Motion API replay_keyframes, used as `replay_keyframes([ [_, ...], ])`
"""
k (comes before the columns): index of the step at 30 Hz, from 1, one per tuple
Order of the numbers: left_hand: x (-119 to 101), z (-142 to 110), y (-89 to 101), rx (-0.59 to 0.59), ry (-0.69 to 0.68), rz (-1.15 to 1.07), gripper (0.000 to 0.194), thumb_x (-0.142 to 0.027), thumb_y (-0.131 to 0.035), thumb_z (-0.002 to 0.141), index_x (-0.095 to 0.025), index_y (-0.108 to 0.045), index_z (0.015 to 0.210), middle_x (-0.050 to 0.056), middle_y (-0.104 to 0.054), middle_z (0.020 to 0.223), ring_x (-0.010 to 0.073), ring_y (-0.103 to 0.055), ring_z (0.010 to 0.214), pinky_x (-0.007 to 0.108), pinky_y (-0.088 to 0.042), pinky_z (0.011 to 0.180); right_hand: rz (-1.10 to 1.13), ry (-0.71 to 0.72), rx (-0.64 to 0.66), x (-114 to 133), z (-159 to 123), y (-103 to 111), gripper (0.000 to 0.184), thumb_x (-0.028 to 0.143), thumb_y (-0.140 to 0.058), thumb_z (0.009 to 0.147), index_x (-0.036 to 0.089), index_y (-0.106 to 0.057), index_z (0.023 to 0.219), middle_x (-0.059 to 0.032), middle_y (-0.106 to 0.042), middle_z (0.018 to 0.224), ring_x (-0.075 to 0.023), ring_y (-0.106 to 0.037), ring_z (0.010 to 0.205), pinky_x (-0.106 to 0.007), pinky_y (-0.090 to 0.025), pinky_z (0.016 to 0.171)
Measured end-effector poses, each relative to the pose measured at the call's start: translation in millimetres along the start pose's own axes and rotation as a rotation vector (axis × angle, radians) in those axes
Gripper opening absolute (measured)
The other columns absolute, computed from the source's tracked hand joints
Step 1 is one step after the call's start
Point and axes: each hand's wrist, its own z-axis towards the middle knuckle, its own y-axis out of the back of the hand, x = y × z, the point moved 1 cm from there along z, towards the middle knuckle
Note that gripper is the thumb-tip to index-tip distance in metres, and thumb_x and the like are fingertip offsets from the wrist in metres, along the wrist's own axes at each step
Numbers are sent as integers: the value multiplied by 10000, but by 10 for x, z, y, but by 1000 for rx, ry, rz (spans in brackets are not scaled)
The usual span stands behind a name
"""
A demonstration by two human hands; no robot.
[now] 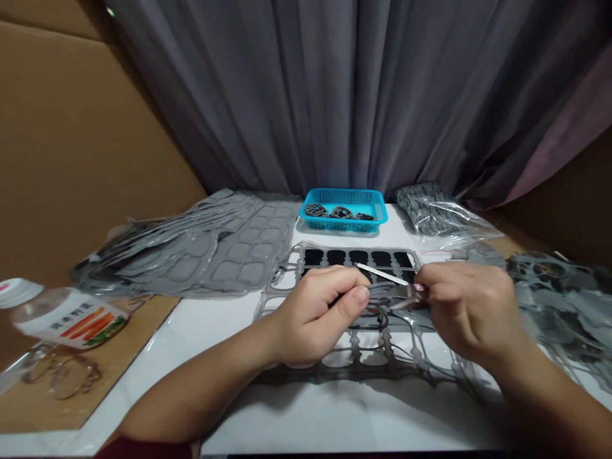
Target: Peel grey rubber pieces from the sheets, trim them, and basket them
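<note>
My left hand [325, 312] is closed, thumb against the curled fingers, on a dark grey flexible piece that is mostly hidden. A thin dark loop [382, 320] shows just beside its thumb. My right hand [471, 312] is closed around what looks like a pair of scissors [382, 274]. One bright blade reaches left, above the left thumb, and a second, duller metal part lies below it. Under both hands lies a grey sheet with cut-out openings [354, 366], on the white table. Black rectangles [342, 257] show through its far openings.
Beyond the sheet stands a blue basket [344, 224] holding several dark patterned pieces. Stacked grey sheets [239, 252] lie left; a clear bag [430, 213] of dark pieces sits back right. Grey scraps [561, 306] are piled right. A bottle [71, 317] and glasses [62, 373] lie left.
</note>
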Motion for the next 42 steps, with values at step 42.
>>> replay_keyframes([
  [42,-88,52,38,441,20,40,313,-219,-349,957,-169,-633,835,15,-682,815,136,-550,742,331,-326,947,1486,-381,685,11,25,-296,296,259,-539,888,211,-288,739,67,-465,652,-86,-586,629,-211,-416,573],
])
